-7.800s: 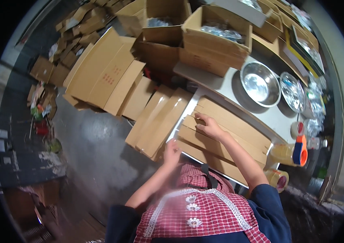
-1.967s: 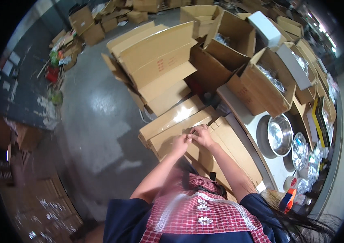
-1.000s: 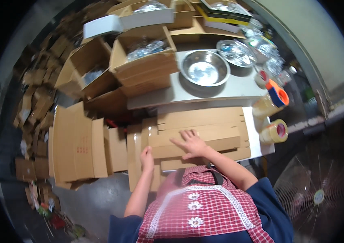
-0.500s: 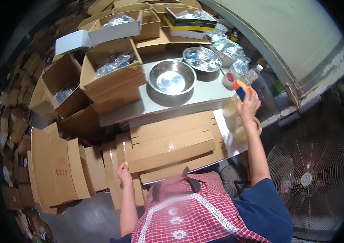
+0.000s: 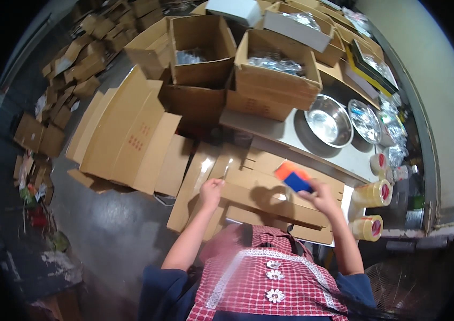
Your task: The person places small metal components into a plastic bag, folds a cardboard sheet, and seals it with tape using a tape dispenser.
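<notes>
My left hand [image 5: 212,193] pinches the left end of a long folded cardboard piece [image 5: 248,197], which lies over a flattened carton [image 5: 261,160]. Above that cardboard, my right hand [image 5: 320,198] grips an orange and blue tape dispenser [image 5: 297,182], its orange end pointing up and left. The dispenser casts a shadow on the cardboard and seems held clear of it. Two large rolls of clear tape [image 5: 374,193] stand at the right edge of the work surface.
At the back, a steel bowl [image 5: 329,122] sits beside another bowl of clear-wrapped items [image 5: 364,122]. Open cartons [image 5: 277,80] with plastic-wrapped contents stand behind. To the left is a large open cardboard box [image 5: 122,139]. A wall [image 5: 440,96] borders the right side.
My right hand has brought the tape dispenser leftward from the tape rolls to over the cardboard. My left hand stays at the cardboard's left end. The view has swung left.
</notes>
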A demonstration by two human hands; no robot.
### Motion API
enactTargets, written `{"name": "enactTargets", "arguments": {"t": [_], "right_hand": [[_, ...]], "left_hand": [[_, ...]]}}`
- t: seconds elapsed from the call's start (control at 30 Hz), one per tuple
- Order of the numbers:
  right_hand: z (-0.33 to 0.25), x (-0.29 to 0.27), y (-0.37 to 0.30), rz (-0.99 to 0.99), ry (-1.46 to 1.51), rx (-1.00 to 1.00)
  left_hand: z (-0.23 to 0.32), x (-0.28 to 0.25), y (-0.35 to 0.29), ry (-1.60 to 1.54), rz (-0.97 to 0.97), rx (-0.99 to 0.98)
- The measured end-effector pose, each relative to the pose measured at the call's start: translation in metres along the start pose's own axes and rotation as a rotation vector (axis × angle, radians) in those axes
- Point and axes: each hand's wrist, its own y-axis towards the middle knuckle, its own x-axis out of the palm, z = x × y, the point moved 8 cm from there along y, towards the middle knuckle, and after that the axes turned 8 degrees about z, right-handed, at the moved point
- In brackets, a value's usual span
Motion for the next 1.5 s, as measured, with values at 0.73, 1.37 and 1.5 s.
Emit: {"name": "enactTargets", "arguments": {"t": [0.73,1.37,1.5], "right_hand": [[-0.041,0.195,0.068,-0.439,0.775,0.25],[-0.037,0.194,0.071,-0.386,0.471,0.164],[-0.043,0.195,0.076,-0.354,0.297,0.138]], "left_hand": [[0.034,-0.01,0.012,-0.019,-0.211,-0.069],[0.016,-0.006,0.035,-0.042,-0.168,-0.102],[-0.008,-0.01,0.048,0.046,-0.079,-0.04]]}}
